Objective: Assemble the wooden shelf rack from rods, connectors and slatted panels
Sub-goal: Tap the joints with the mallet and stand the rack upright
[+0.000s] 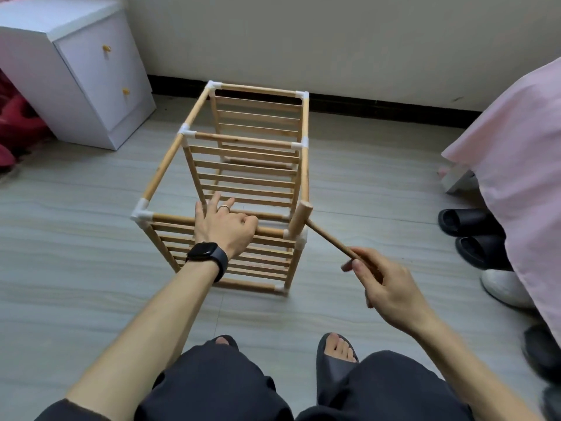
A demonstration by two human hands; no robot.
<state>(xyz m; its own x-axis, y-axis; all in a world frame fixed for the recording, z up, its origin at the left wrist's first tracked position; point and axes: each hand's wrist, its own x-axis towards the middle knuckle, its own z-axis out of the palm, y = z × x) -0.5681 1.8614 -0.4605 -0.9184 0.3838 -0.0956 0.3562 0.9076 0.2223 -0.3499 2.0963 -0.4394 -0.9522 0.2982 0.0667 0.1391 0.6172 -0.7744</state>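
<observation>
Seating joints, apparently: left hand gripped the rack, right hand held the mallet at its 3 o'clock connector; square tap was due.

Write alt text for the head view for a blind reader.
A person's right hand holds a wooden mallet at a white corner connector of a wooden rack on the floor, while the left hand holds its near top rod.

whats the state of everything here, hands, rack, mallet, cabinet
rack: lying on its side, three panels fitted
left hand: holds the rack's near top rod
right hand: grips the mallet handle
mallet: head at the near right connector
cabinet: shut
</observation>
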